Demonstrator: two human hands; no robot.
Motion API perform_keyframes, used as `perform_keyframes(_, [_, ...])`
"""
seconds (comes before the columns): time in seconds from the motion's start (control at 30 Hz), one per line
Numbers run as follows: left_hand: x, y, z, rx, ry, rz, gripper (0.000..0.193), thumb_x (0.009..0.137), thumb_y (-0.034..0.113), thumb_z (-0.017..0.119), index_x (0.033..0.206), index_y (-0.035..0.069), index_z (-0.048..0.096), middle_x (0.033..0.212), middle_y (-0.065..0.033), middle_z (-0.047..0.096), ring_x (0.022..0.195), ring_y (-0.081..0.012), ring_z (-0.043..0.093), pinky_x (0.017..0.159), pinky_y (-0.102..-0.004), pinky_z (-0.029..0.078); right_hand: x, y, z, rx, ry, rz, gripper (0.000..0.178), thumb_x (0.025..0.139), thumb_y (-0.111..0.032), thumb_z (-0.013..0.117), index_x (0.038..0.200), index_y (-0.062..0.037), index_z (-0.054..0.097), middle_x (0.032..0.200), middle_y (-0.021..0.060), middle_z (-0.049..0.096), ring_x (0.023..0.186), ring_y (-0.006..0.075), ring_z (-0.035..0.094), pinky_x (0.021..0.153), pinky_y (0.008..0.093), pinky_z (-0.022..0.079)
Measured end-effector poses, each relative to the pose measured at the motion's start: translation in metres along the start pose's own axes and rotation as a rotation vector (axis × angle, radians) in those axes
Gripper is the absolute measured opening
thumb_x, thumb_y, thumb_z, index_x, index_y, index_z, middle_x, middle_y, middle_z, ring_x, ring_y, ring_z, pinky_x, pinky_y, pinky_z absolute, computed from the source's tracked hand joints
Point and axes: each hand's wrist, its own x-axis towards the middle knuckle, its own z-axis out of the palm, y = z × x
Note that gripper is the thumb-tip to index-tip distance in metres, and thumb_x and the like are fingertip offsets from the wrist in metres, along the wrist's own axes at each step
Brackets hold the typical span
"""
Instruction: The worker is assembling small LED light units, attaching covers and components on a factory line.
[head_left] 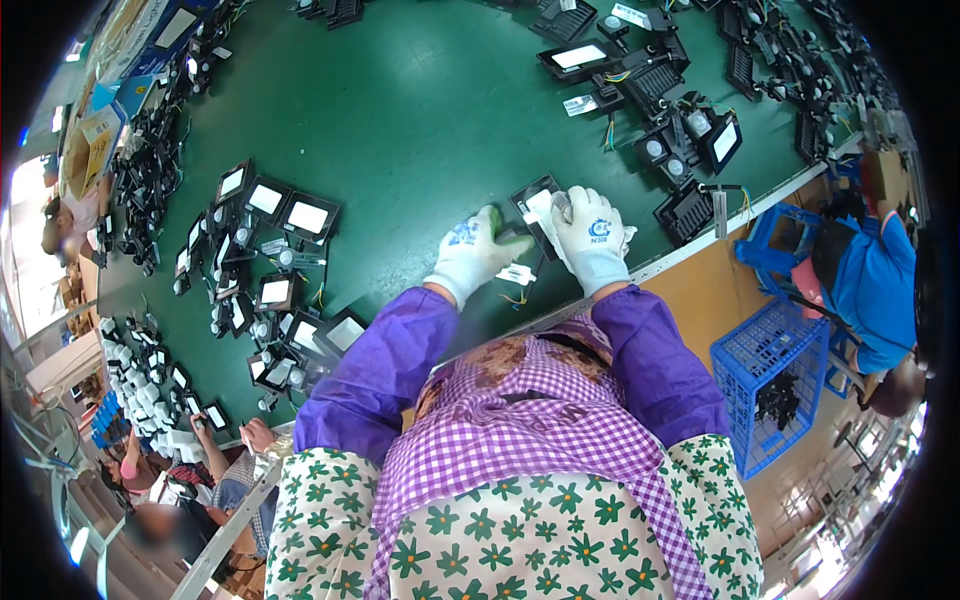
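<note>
Black floodlight (533, 189) partly under right hand (590, 228), fingers bent round white cloth (628, 235); left hand (478, 246) beside, loosely open, seemingly empty.

A green worktop (400, 130) fills the upper middle of the frame. At right, tan floor (672, 300) carries a blue plastic crate (733, 390) and a blue stool (765, 256); bright white light (30, 205) glares at the left edge.
</note>
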Motion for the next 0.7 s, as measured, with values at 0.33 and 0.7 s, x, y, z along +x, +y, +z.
perform_keyframes(0.33, [0.032,-0.059,0.048,-0.817,-0.128,0.388,0.101,0.070,0.007,0.085,0.154,0.001,0.028,0.130,-0.0116,0.058,0.120,-0.0194,0.055,0.102,-0.0303,0.046,-0.034,0.006,-0.005,0.087,-0.059,-0.083,0.021,0.090,-0.026,0.062,0.098,-0.0075,0.058,0.091,0.0139,0.064,0.087,0.0353,0.063,0.077,0.0485,0.050])
perform_keyframes(0.7, [0.038,-0.048,0.051,-0.648,-0.212,0.327,0.091,0.074,-0.002,0.080,0.152,0.005,0.033,0.135,-0.0051,0.054,0.119,-0.0149,0.054,0.103,-0.0312,0.046,0.016,-0.012,0.036,0.130,-0.103,-0.397,0.016,0.089,-0.027,0.061,0.089,-0.0103,0.059,0.089,0.0116,0.065,0.086,0.0327,0.064,0.075,0.0455,0.050])
